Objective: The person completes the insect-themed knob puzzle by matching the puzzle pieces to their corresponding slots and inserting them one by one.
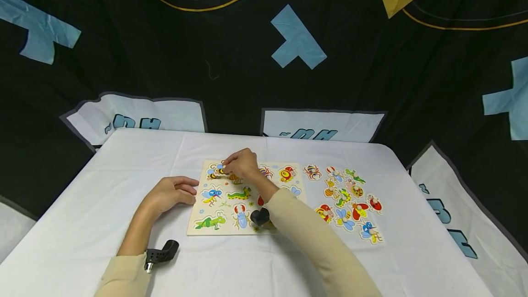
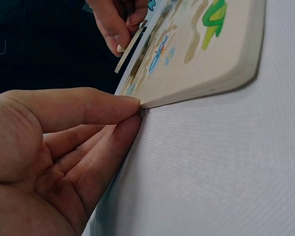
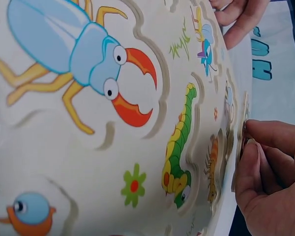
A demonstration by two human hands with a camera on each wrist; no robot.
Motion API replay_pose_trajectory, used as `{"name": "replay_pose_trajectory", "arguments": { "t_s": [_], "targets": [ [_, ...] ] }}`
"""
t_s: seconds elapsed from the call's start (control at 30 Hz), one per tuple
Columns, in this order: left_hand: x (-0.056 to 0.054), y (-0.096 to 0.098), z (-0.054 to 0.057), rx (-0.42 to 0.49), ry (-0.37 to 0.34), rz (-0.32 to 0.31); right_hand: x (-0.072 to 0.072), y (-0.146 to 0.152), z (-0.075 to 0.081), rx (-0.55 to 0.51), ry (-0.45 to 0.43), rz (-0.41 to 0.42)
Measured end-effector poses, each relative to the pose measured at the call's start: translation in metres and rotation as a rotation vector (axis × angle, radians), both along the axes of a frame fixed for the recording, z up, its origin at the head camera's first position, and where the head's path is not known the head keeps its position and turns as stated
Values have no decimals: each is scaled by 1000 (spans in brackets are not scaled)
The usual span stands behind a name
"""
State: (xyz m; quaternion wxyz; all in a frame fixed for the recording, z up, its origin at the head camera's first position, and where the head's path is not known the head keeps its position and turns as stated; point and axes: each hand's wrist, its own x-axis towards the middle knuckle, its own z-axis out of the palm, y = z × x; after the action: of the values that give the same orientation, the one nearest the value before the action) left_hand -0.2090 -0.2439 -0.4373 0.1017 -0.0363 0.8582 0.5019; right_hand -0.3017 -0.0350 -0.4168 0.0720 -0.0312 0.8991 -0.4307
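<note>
My right hand (image 1: 242,164) is over the upper left part of a wooden insect puzzle board (image 1: 192,229). Between thumb and finger it pinches a thin bee puzzle piece (image 1: 216,171) by a small peg. Both wrist views show this piece (image 2: 131,46) almost edge-on, tilted close over the board. My left hand (image 1: 171,194) lies at the board's left side, its fingertips touching the edge with fingers fairly straight. Printed recesses near the right hand include a green caterpillar (image 3: 178,147), an ant (image 3: 213,169) and a blue beetle (image 3: 88,54).
Right of the board lie several loose insect pieces, among them a spider (image 1: 312,172), a ladybug (image 1: 374,203) and a mosquito (image 1: 371,232). A white cloth (image 1: 231,265) covers the table. Behind it hangs a dark curtain (image 1: 173,58). Black wrist straps (image 1: 158,255) sit on both arms.
</note>
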Motion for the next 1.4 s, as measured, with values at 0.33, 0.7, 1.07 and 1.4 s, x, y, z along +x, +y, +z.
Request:
{"name": "replay_pose_trajectory", "arguments": {
  "t_s": [0.33, 0.7, 1.07, 1.4],
  "targets": [
    [0, -1, 0, 26, -7, -8, -1, -7, -6, 8, -5, -7],
    [-1, -1, 0, 16, -11, -4, -1, -17, -13, 21, 16, 19],
    [1, -1, -1, 16, -5, 1, 2, -23, -14, 15, 7, 7],
    [0, -1, -1, 23, -3, -2, 4, -20, -18, -18, 21, 7]
  ]
}}
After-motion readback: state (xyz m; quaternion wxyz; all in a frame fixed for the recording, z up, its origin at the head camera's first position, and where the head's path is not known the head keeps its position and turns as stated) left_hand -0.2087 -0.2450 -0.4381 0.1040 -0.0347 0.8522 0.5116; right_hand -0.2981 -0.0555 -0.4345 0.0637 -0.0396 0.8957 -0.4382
